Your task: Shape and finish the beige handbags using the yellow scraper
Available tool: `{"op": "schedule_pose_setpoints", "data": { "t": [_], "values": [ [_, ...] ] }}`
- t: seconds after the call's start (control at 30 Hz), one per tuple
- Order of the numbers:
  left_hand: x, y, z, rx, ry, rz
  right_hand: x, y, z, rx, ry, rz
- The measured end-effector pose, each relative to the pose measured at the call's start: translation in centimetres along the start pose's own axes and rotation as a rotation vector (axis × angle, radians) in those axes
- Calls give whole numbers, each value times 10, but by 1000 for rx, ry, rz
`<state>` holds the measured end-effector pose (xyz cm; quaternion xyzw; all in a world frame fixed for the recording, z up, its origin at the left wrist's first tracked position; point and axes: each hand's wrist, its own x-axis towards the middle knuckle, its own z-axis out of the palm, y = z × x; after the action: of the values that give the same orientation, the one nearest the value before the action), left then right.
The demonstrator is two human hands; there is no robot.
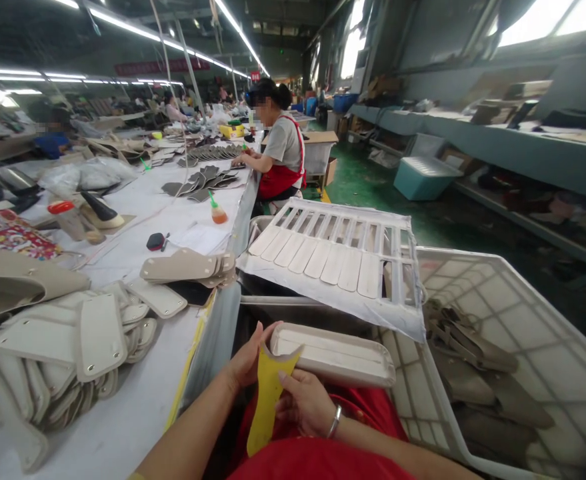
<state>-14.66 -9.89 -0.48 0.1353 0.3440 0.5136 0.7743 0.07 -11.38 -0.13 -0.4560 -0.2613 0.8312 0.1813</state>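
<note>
Cream panel (333, 355) held over lap, just off surface's (137, 413) near right edge; long axis running left to right, near-level. Left hand (247, 363) with fingers closed on panel's left end. Right hand (305, 402) with fingers gripping yellow strip (265, 408), long axis upright, notched end pointing up, touching panel.

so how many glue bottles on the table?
2: a green-tipped one with orange liquid at the table's right edge, a red-capped one at the left. Others farther back may be hidden.
</note>
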Motion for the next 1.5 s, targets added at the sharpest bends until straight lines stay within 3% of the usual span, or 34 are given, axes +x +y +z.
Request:
{"op": "schedule_pose_setpoints", "data": {
  "t": [0.37, 0.5, 0.63, 0.87, 0.93, 1.07, 1.17, 1.23, 1.33, 1.4, 1.5],
  "values": [
    [15, 1, 13, 421, 347, 77, 8, -7, -9, 91, -98, 120],
    [22, 0, 14, 449, 335, 37, 11, -10, -19, 108, -134, 137],
    [28, -1, 11, 584, 380, 103, 15, -12, -25, 128, -151, 134],
    [36, -4, 16, 731, 336, 189, 16, -10, -30, 132, -112, 107],
    [38, -5, 18, 838, 386, 220, 15, -9, -30, 128, -76, 99],
    [36, 1, 22, 1274, 466, 185, 9, -10, -23, 125, -8, 83],
    [32, 9, 25, 1451, 461, 210, 4, -10, -11, 121, 19, 93],
    [36, 11, 26, 1561, 434, 328, 4, -9, -5, 125, 36, 137],
    [50, 6, 28, 1908, 197, 470, 8, -5, -6, 150, 24, 179],
    [58, 1, 30, 2087, 76, 436, 11, -1, -12, 161, -18, 162],
    [62, -3, 35, 2291, 32, 362, 14, 3, -21, 132, -100, 150]
  ]
}}
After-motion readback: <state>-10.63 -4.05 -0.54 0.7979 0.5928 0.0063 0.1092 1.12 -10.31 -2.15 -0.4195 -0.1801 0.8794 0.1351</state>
